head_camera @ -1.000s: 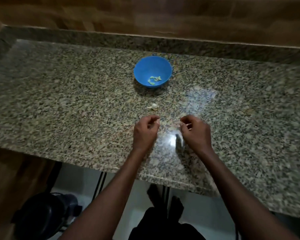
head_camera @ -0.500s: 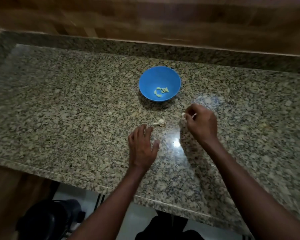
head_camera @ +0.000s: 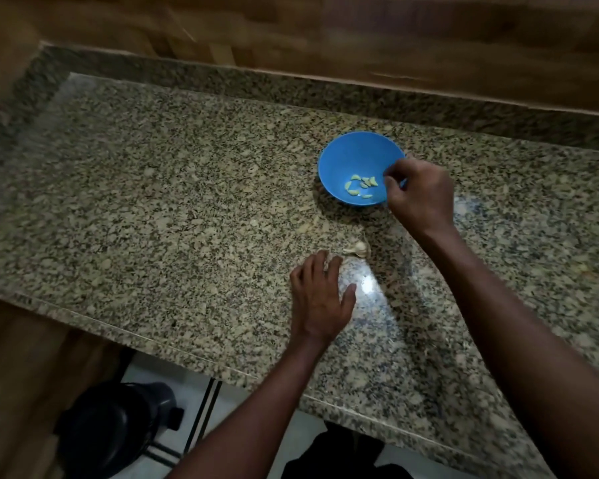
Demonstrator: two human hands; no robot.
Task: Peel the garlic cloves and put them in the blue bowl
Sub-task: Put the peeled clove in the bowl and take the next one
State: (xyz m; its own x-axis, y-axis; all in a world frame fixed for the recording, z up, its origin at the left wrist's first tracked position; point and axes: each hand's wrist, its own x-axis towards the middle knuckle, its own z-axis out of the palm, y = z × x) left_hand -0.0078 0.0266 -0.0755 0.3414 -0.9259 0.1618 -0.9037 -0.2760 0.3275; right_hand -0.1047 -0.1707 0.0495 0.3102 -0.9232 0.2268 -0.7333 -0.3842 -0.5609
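Observation:
The blue bowl (head_camera: 332, 167) stands on the granite counter (head_camera: 153, 219) and holds several peeled, pale yellow garlic cloves (head_camera: 360, 184). My right hand (head_camera: 419, 195) hovers over the bowl's right rim. Its fingers are curled, with thumb and forefinger slightly apart, and I see nothing between them. An unpeeled piece of garlic (head_camera: 358, 248) with a papery tail lies on the counter in front of the bowl. My left hand (head_camera: 320, 299) lies flat on the counter just before that piece, fingers straight and holding nothing.
Bits of garlic skin blend into the speckled granite near my left fingertips. A wooden wall (head_camera: 291, 36) runs behind the counter. Below the counter's front edge, a black round object (head_camera: 108, 426) sits on the floor at the lower left.
My right hand moved from the counter up to the bowl's right rim; the white clove it pinched no longer shows. My left hand flattened near the garlic piece. The view shifted left.

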